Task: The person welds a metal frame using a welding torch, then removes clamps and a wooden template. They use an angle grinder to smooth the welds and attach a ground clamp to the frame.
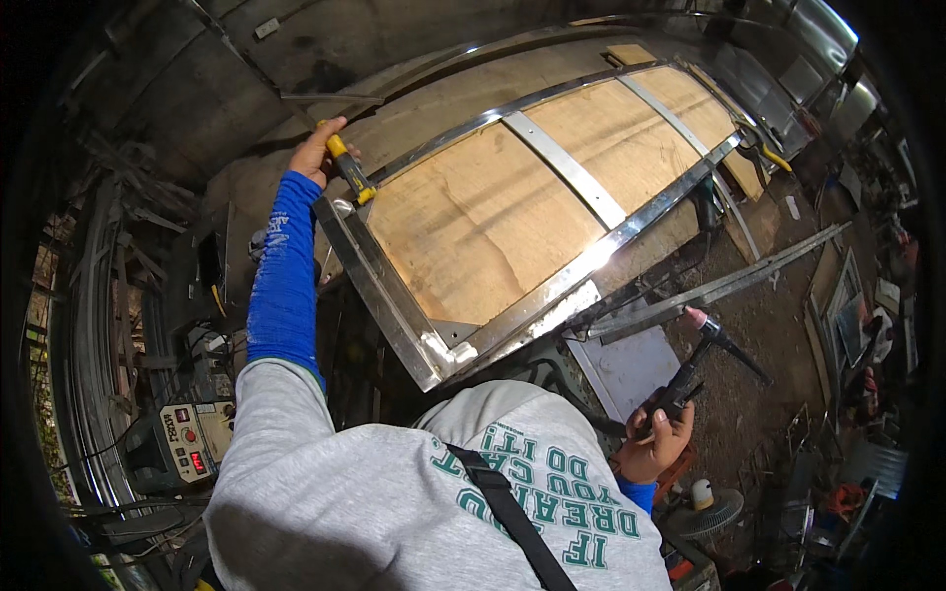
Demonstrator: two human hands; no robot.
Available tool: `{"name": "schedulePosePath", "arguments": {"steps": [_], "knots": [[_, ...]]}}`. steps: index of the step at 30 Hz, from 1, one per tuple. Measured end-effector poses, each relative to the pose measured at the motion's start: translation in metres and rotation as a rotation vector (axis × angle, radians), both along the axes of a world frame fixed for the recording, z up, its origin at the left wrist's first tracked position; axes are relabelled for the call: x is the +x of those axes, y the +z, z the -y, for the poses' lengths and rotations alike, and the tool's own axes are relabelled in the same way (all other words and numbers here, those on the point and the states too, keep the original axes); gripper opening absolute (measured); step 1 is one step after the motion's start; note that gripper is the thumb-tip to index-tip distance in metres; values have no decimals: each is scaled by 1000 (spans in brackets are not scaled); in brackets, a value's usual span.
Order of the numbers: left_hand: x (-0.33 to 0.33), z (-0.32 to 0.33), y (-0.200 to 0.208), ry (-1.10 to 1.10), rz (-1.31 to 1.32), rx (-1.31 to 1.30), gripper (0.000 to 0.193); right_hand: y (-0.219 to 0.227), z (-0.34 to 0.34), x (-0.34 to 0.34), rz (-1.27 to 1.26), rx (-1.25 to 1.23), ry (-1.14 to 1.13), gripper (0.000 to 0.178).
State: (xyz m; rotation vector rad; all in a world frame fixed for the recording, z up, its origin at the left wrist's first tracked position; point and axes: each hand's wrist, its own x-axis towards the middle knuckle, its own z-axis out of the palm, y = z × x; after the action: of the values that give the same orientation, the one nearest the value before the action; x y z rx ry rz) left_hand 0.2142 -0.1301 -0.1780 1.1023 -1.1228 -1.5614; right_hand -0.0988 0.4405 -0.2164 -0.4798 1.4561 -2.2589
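Note:
A metal frame point(463, 347) lies in front of me around a plywood panel point(453, 227), with flat metal strips point(564, 169) across the panel. At the frame's near left corner, my left hand point(317, 156) is closed around a yellow-and-black hand tool point(350, 169). The tool's lower end is at the frame's edge; its exact kind is unclear. Low on the right, my right hand point(662, 440) grips a welding torch point(690, 369) by its dark handle. The torch's pink nozzle point(696, 317) points up and away from the frame.
A welding machine point(185, 443) with a lit red display stands at lower left. Yellow-handled pliers or a clamp point(764, 150) sits at the frame's far right corner. Metal bars point(709, 288) and a white sheet point(631, 369) lie right of the frame. A fan point(711, 512) stands lower right.

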Motion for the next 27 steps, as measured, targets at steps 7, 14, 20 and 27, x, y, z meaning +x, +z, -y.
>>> {"name": "schedulePosePath", "arguments": {"steps": [7,14,20,27], "knots": [[87,29,21,516,-417,-411,49,13,19,-8,1,-10,45,40],[147,-111,-43,685,333,-564,108,13,26,-19,72,39,131,40],[186,-200,-242,476,894,-479,88,6,51,-34,111,-62,87,27],[209,-219,-305,474,928,-477,78,-24,63,-61,220,-79,69,20]]}}
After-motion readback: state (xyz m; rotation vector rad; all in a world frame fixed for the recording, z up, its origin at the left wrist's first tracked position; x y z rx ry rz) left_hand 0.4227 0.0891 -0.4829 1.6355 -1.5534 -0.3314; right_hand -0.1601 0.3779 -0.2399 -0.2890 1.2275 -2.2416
